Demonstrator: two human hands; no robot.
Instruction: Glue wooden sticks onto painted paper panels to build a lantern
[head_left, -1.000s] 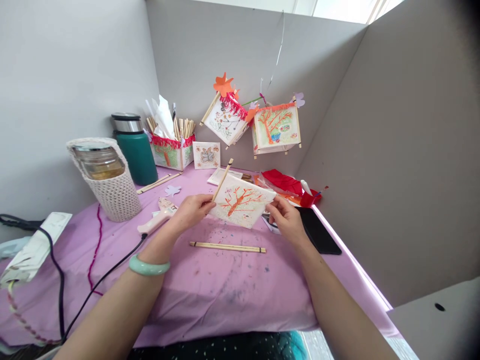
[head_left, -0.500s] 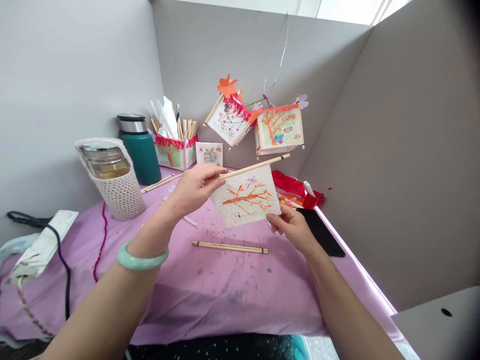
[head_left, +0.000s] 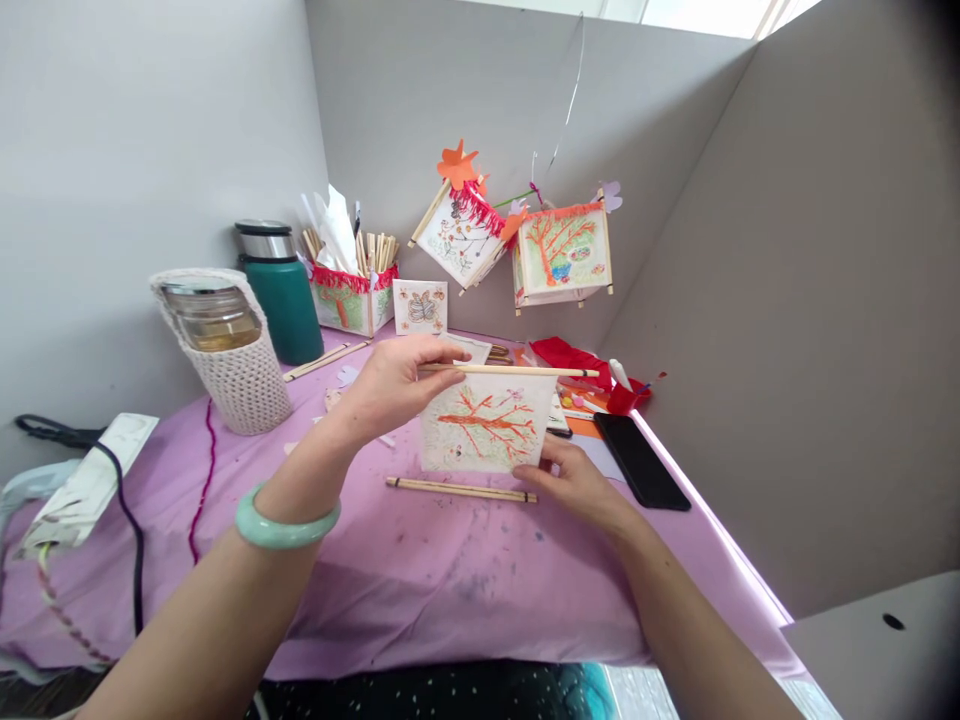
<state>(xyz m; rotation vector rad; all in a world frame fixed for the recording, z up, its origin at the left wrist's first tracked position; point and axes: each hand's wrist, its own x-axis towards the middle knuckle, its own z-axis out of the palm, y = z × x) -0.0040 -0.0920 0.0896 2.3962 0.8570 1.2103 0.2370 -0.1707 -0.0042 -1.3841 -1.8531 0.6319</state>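
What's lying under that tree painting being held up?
Two wooden sticks lie on the purple cloth just below the tree painting. The right hand grips its lower corner; anything directly behind the paper is covered.

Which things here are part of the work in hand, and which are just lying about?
In hand: wooden stick pinched by left hand; painted panel held by right hand.
Lying about: loose sticks, phone, green flask, crocheted jar, hanging lanterns.
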